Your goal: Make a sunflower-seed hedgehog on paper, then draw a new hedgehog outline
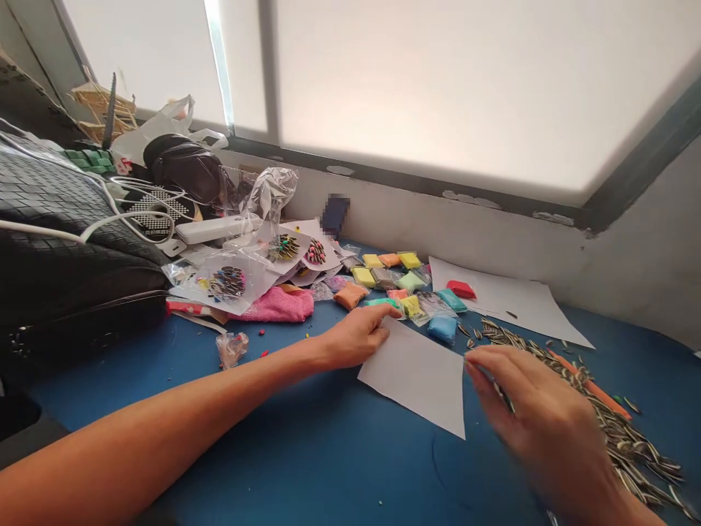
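Note:
A small white sheet of paper (pixel 419 376) lies at a slant over the blue table in front of me. My left hand (pixel 358 336) grips its far left corner, thumb on top and index finger stretched along the edge. At the far right corner, the bent fingers of my right hand (pixel 537 405) come together on the paper's edge; this hand is slightly blurred. Striped sunflower seeds (pixel 624 438) are heaped beside and behind my right hand, with an orange stick-like tool (pixel 591 387) among them. Just beyond the sheet sits a blue clay packet (pixel 442 329).
Several coloured clay packets (pixel 364 276) cluster behind the sheet. A larger white paper (pixel 509 299) by the wall carries a red packet (pixel 461 289). Paper pieces with coloured seeds (pixel 227 283), a pink cloth (pixel 279 304) and a black woven bag (pixel 60 212) stand left.

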Tool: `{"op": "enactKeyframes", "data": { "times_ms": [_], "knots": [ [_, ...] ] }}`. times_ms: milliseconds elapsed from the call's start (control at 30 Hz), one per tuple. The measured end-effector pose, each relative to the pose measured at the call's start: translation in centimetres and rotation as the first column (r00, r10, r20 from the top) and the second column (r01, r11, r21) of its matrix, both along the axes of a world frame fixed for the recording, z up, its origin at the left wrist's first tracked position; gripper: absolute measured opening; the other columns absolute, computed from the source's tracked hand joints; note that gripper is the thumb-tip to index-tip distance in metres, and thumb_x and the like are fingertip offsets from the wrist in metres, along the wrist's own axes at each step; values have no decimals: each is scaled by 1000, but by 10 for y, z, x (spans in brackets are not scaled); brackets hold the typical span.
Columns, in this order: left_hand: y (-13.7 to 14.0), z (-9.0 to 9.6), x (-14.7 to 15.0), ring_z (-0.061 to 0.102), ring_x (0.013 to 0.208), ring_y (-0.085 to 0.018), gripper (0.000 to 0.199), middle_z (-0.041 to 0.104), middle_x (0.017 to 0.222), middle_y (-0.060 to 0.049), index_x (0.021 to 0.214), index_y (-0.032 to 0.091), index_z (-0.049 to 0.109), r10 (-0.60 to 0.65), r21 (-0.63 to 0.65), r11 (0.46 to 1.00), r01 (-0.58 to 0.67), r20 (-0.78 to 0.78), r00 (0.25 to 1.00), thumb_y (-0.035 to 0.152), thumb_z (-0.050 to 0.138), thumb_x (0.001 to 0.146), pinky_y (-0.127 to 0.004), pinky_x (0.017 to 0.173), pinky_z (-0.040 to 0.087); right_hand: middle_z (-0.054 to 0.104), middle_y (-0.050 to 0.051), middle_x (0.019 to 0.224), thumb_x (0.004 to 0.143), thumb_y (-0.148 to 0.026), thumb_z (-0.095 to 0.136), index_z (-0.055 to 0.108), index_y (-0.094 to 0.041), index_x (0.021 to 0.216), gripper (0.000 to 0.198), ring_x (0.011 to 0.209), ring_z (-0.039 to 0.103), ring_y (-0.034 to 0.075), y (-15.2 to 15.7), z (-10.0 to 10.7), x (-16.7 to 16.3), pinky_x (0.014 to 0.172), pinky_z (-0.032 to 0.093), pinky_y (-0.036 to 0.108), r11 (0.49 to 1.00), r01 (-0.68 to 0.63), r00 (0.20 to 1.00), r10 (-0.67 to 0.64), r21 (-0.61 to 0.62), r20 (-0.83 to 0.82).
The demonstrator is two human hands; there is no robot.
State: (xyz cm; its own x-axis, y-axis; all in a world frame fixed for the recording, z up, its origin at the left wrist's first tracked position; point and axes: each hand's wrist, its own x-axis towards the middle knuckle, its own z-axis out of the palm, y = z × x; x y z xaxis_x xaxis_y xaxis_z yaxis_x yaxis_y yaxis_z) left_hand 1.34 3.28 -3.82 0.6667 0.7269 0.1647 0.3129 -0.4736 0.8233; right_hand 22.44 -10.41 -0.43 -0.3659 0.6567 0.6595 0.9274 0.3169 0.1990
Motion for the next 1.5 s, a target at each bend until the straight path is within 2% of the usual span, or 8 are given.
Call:
{"op": "enactKeyframes", "data": {
  "times_ms": [100, 300, 467, 700, 867, 1167, 1300, 1500],
  "knots": [
    [-1, 1, -2, 44, 60, -14, 40, 45, 63, 5, 126, 13, 65, -13, 20, 1000, 14, -63, 998, 11, 50, 89, -23, 55, 35, 62, 3, 45, 96, -33, 48, 59, -24, 59, 39, 33, 58, 24, 2, 9, 28, 29, 31, 31, 927, 314, 948, -319, -206, 11],
    [-2, 1, -1, 56, 71, -18, 30, 62, 76, -2, 110, 14, 72, -11, 83, 996, 25, -164, 986, 16, 56, 86, -26, 66, 42, 59, 4, 41, 80, -40, 61, 47, -26, 38, 46, 35, 56, 23, -3, 3, 42, 38, 27, 30, 590, 510, 823, -547, -626, 156],
    [1, -1, -3, 64, 87, -21, 29, 72, 95, -5, 105, 16, 74, -51, 109, 991, 75, -208, 977, 13, 59, 81, -27, 74, 45, 58, 3, 44, 76, -36, 64, 41, -26, 41, 43, 39, 49, 19, -6, 1, 42, 45, 25, 32, 463, 480, 798, -582, -745, 153],
    [-4, -5, 1, 65, 80, -18, 24, 73, 91, -4, 106, 17, 75, -76, 123, 987, 99, -176, 981, 19, 63, 85, -23, 69, 46, 54, 5, 46, 83, -62, 48, 49, -27, 51, 48, 38, 44, 16, -4, 20, 49, 37, 31, 29, 526, 238, 756, -628, -817, -184],
    [-13, -9, 7, 65, 77, -17, 21, 73, 88, -3, 106, 17, 75, -96, 134, 984, 122, -186, 978, 17, 64, 88, -23, 67, 47, 61, 2, 55, 74, -50, 76, 65, -25, 66, 29, 46, 51, 14, 0, 24, 18, 43, 46, 27, 614, -402, 474, -495, -679, -728],
    [-11, 21, -10, 57, 130, -30, 54, 58, 143, -13, 134, 16, 63, -246, 259, 908, 329, -307, 919, 23, 80, 84, -36, 110, 42, 63, 1, 61, 81, -53, 65, 69, -22, 88, 33, 51, 56, 15, 15, -15, -6, 44, 49, 29, 679, -552, 148, -491, -483, -859],
    [-15, 23, -13, 47, 141, -36, 45, 58, 146, -16, 117, 14, 71, -335, 272, 837, 475, -432, 838, 38, 85, 81, -46, 120, 31, 75, 12, 81, 79, -62, 68, 77, -18, 99, 49, 70, 68, 23, 17, -19, -1, 48, 52, 31, 678, -560, 115, -506, -477, -855],
    [-16, 16, -14, 25, 155, -37, 77, 36, 163, -18, 146, 13, 54, -368, 194, 839, 508, -485, 793, 50, 80, 84, -52, 125, 22, 49, -7, 50, 71, -58, 82, 60, -22, 74, 42, 44, 44, 8, 15, -20, -3, 42, 40, 21, 738, -472, 114, -491, -482, -863]
  ]
}}
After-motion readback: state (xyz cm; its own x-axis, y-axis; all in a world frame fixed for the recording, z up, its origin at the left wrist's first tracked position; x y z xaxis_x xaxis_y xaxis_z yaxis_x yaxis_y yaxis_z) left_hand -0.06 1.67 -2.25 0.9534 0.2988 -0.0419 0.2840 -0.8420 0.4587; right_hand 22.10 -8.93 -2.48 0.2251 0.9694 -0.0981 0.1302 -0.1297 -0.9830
